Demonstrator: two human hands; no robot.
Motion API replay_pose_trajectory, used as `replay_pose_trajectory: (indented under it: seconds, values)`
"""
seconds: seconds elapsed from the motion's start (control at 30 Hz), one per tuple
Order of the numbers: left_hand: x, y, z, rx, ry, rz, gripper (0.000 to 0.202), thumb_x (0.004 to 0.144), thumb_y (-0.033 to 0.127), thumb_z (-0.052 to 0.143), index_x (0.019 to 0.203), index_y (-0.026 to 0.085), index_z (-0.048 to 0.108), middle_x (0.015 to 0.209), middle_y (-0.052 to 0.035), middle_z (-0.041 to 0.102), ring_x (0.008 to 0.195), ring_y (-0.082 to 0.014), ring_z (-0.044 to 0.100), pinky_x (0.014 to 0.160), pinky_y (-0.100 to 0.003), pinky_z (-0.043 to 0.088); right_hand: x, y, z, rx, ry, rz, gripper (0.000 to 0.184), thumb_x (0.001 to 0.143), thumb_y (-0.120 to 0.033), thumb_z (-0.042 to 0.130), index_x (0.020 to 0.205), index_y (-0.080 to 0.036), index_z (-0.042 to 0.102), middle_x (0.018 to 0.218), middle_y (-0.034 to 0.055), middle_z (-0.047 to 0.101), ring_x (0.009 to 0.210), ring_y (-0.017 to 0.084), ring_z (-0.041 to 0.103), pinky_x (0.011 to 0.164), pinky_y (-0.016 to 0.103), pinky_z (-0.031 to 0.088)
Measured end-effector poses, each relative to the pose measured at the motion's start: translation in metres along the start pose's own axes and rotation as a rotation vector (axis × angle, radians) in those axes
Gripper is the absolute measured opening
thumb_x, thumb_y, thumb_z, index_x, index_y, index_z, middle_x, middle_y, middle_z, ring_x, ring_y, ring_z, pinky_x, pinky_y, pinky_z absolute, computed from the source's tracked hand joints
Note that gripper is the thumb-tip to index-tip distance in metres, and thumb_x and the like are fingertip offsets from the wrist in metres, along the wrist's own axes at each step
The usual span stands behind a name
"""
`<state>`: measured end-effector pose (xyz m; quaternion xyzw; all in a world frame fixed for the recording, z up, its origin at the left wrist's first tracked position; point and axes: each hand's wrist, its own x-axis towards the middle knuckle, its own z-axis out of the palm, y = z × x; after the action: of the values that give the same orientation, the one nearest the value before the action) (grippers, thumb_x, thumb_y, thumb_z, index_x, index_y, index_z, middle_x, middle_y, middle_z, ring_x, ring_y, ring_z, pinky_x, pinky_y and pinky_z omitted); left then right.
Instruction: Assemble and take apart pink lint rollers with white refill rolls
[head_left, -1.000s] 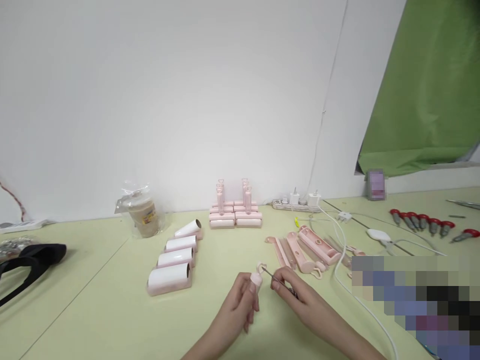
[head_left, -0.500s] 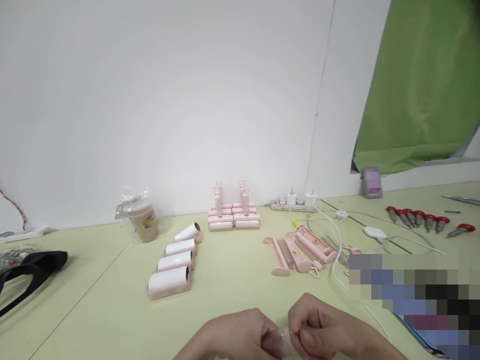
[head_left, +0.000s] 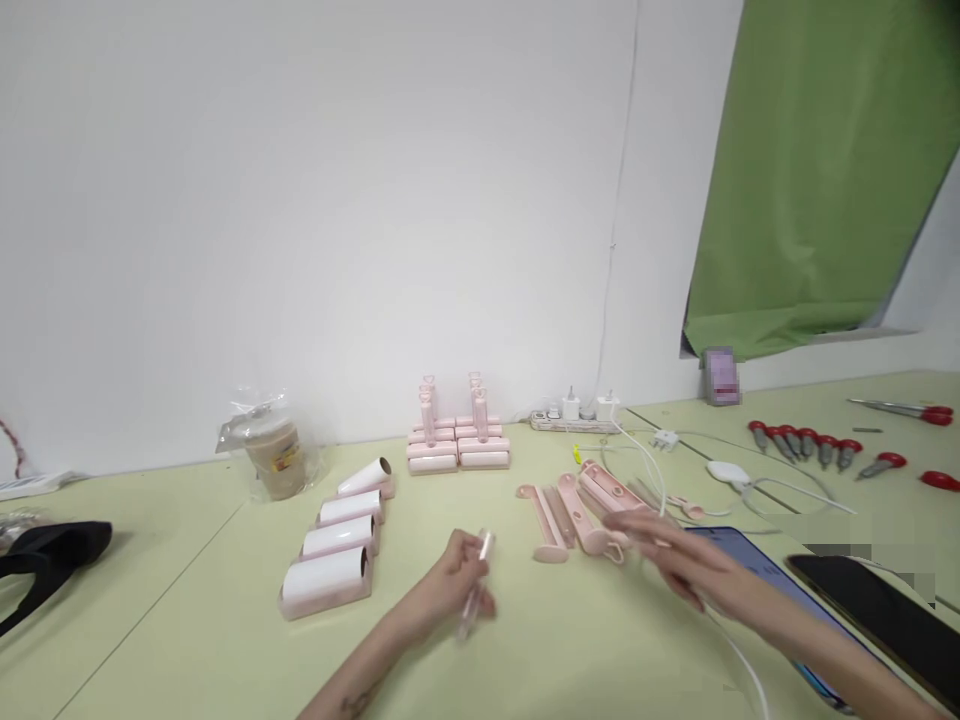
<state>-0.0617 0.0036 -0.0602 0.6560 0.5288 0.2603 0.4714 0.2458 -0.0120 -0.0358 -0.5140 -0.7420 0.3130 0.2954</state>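
My left hand (head_left: 459, 578) is closed around a slim clear tube with a pale pink end (head_left: 472, 605), held tilted above the table. My right hand (head_left: 679, 553) reaches over the loose pink plastic parts, fingers stretched out and somewhat blurred. Nothing shows in it. Near its fingertips lie a pink holder frame (head_left: 611, 488), a flat pink handle piece (head_left: 581, 515) and a pink end-capped bar (head_left: 547, 530). A small pink heart-shaped loop (head_left: 615, 548) is partly beside the fingers. White rolls in pink trays (head_left: 330, 580) stand in a row to the left.
Finished-looking pink roller sets (head_left: 459, 455) stand by the wall. A bagged cup (head_left: 279, 460) is at the left. A power strip (head_left: 574, 420), white cable (head_left: 652, 465), red-handled tools (head_left: 825, 450) and two phones, one black (head_left: 885, 610), occupy the right side.
My hands have separated and moved forward. The left keeps the clear tube, while the right has let go and swung right toward the pink parts. The view has shifted slightly right.
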Motion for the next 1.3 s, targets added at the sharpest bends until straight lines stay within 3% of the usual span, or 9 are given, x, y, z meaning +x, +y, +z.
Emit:
replay_pose_trajectory:
  seconds: [0.13,0.3,0.4,0.53,0.63,0.77,0.93,1.17,1.3]
  values:
    - [0.053,0.008,0.029,0.231,0.153,0.024,0.029,0.078,0.036,0.044,0.099,0.016,0.045,0.084,-0.0064,0.058,0.082,-0.0223,0.057,0.071,-0.032,0.040,0.019,0.003,0.023,-0.419,-0.136,-0.087,0.035,0.078,-0.030,0.047,0.112,-0.031,0.053,0.118,0.0053,0.053,0.083,0.023,0.061,0.070,0.033,0.046]
    - [0.092,0.014,0.050,0.435,0.230,-0.033,0.035,0.080,0.033,0.049,0.106,0.010,0.047,0.094,-0.0110,0.060,0.090,-0.0247,0.056,0.081,-0.042,0.038,0.023,-0.004,0.013,-0.880,-0.117,0.081,0.049,0.056,-0.013,0.063,0.104,-0.022,0.057,0.106,0.0109,0.058,0.076,0.030,0.063,0.060,0.034,0.044]
    - [0.105,0.019,0.067,0.480,0.282,-0.049,0.038,0.084,0.038,0.044,0.114,0.014,0.044,0.102,-0.0077,0.057,0.092,-0.0207,0.055,0.084,-0.044,0.038,0.023,-0.014,-0.002,-1.020,-0.073,0.093,0.031,0.061,-0.011,0.059,0.091,-0.018,0.061,0.095,0.0104,0.061,0.071,0.029,0.063,0.054,0.032,0.041]
    - [0.112,0.025,0.083,0.475,0.333,-0.035,0.039,0.088,0.038,0.034,0.115,0.012,0.043,0.101,-0.0104,0.059,0.094,-0.0223,0.056,0.084,-0.042,0.038,0.046,-0.033,-0.008,-0.973,0.025,-0.035,0.013,0.076,-0.022,0.048,0.080,-0.019,0.060,0.083,0.0053,0.060,0.057,0.021,0.060,0.047,0.028,0.036]
    - [0.111,0.029,0.086,0.449,0.359,-0.004,0.040,0.089,0.033,0.023,0.116,0.008,0.041,0.099,-0.0155,0.061,0.095,-0.0262,0.057,0.081,-0.039,0.037,0.091,-0.048,0.007,-0.914,0.078,-0.114,0.022,0.086,-0.030,0.037,0.095,-0.023,0.056,0.092,0.0026,0.059,0.073,0.018,0.060,0.057,0.028,0.042]
    - [0.104,0.027,0.083,0.408,0.368,0.046,0.043,0.087,0.025,0.018,0.121,0.004,0.036,0.099,-0.0191,0.062,0.094,-0.0295,0.057,0.078,-0.039,0.038,0.163,-0.054,0.046,-0.881,0.090,-0.131,0.030,0.086,-0.031,0.046,0.113,-0.017,0.047,0.115,0.0075,0.050,0.090,0.018,0.056,0.073,0.035,0.046]
    - [0.079,0.014,0.063,0.357,0.377,0.117,0.047,0.086,0.028,0.023,0.124,0.002,0.035,0.105,-0.0207,0.059,0.095,-0.0301,0.055,0.078,-0.038,0.038,0.211,-0.042,0.083,-0.886,0.017,-0.071,0.029,0.085,-0.028,0.050,0.111,-0.015,0.049,0.110,0.0070,0.053,0.090,0.019,0.056,0.074,0.038,0.048]
    - [0.029,-0.013,0.022,0.255,0.525,0.162,0.047,0.081,0.028,0.037,0.122,0.005,0.032,0.115,-0.0162,0.044,0.109,-0.0237,0.038,0.095,-0.033,0.025,0.184,-0.048,0.083,-0.858,-0.059,-0.118,0.026,0.085,-0.030,0.049,0.106,-0.015,0.052,0.104,0.0059,0.055,0.085,0.017,0.056,0.072,0.036,0.047]
    - [0.020,-0.032,0.018,0.106,0.529,0.084,0.080,0.064,0.028,0.060,0.126,0.006,0.015,0.131,-0.0190,0.023,0.124,-0.0265,0.019,0.100,-0.032,0.019,0.131,-0.061,0.081,-0.791,-0.105,-0.218,0.026,0.070,-0.025,0.063,0.094,-0.020,0.055,0.093,0.0013,0.059,0.071,0.016,0.056,0.062,0.029,0.041]
